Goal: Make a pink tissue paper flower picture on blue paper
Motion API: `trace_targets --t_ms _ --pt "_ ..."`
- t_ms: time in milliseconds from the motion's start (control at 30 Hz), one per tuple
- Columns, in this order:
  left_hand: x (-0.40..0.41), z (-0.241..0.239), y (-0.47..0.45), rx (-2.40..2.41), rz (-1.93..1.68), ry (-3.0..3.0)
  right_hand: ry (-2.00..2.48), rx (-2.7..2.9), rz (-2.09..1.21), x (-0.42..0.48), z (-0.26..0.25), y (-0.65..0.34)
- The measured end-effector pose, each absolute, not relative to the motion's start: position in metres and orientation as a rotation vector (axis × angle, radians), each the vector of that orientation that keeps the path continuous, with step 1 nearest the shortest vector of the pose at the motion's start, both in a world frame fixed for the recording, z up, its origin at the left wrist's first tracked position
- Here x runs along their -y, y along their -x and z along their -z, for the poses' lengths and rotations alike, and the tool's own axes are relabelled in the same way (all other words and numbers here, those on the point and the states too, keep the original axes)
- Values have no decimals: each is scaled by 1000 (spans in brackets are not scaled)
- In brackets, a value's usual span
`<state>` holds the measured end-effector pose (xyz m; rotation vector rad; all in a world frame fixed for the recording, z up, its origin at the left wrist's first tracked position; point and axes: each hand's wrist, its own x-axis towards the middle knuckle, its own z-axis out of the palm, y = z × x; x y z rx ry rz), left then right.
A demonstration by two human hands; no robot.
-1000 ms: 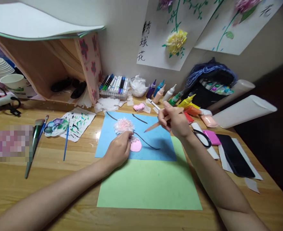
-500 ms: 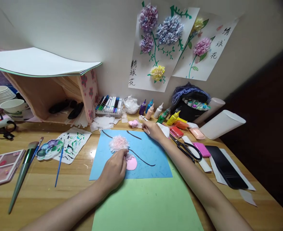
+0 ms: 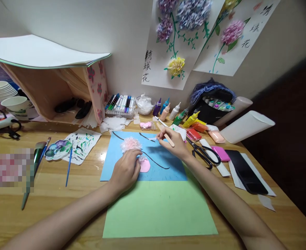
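A blue paper sheet (image 3: 165,166) lies on the wooden table, partly over a green sheet (image 3: 158,211). On the blue sheet sit a fluffy pale-pink tissue flower (image 3: 130,143), a flat pink disc (image 3: 145,166) and black drawn stems. My left hand (image 3: 125,171) is curled, its fingertips pressing at the flower's lower edge beside the disc. My right hand (image 3: 174,142) hovers over the blue sheet's upper right and pinches a thin wooden stick (image 3: 166,136) with a small white scrap at its tip.
Black scissors (image 3: 203,155) lie right of the blue sheet, with clay packets and a black card (image 3: 246,172) beyond. Glue bottles (image 3: 168,110), a marker tray (image 3: 120,104) and tissue squares line the wall. Brushes (image 3: 34,166) and a paint-stained paper (image 3: 81,140) lie at left.
My right hand reached back toward the tissue pieces near the bottles, then returned over the blue sheet with the stick carrying a white scrap. My left hand stayed by the flower. The view shifted.
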<state>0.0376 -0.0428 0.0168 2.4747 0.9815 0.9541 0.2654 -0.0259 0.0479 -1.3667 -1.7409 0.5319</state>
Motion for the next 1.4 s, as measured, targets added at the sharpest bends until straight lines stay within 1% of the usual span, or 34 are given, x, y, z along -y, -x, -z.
trace_targets --t_ms 100,167,433,667,767,900,1100,1233,1400 --pt "43 -18 -39 -900 -951 -2511 1294 1719 -752 56 -46 -246" --pt "43 -18 -40 -834 -937 -2526 1292 1724 -820 72 -43 -238" --pt "41 -15 -39 -824 -1008 -2376 1278 1742 -905 85 -29 -238" --pt "40 -16 -40 -800 -921 -2327 1263 1735 -984 84 -23 -239" --pt "40 -16 -41 -861 -889 -2341 1262 1627 -951 87 -21 -238" --pt "40 -14 -43 -995 -855 -2353 1142 1419 -783 94 -17 -241" --pt "40 -13 -45 -1045 -838 -2360 1054 1675 -594 100 -14 -244" --pt "40 -13 -46 -1046 -847 -2365 1032 1804 -543 96 -13 -241" --pt "40 -12 -46 -1054 -864 -2359 1053 1830 -528 94 -13 -239"
